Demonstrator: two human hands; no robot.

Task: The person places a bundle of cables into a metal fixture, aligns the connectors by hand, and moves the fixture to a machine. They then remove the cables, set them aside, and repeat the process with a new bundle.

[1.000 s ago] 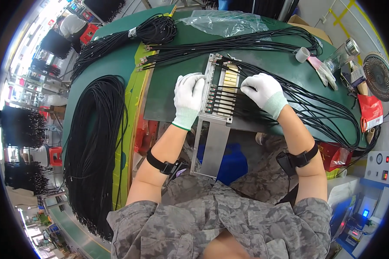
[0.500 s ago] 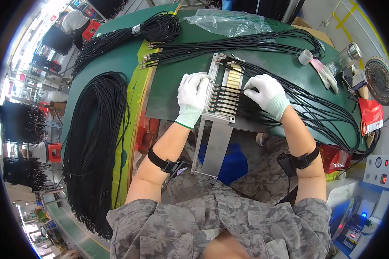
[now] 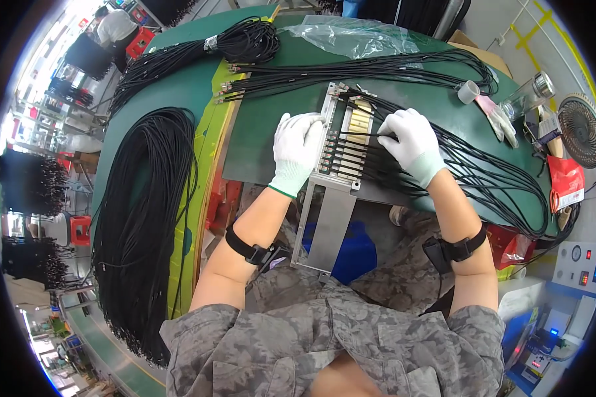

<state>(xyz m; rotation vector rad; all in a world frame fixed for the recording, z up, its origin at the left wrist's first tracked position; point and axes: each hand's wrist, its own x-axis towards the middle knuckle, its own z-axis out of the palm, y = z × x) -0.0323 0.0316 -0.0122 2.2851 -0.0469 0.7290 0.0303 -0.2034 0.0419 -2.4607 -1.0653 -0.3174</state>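
At centre frame, black cables (image 3: 346, 161) are lying across the fixture (image 3: 334, 180)'s lower slots; yellow slots (image 3: 359, 122) above are showing uncovered; the left hand (image 3: 298, 147) is curling beside the fixture, the right hand (image 3: 410, 142) bending by a cable; I cannot tell either grip; green table (image 3: 248, 149) is showing left of centre, cables crowding right.

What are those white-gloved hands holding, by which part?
The right hand seems to pinch a thin black cable near its end in the silver metal fixture. The left hand is at the fixture's edge, any grip hidden.
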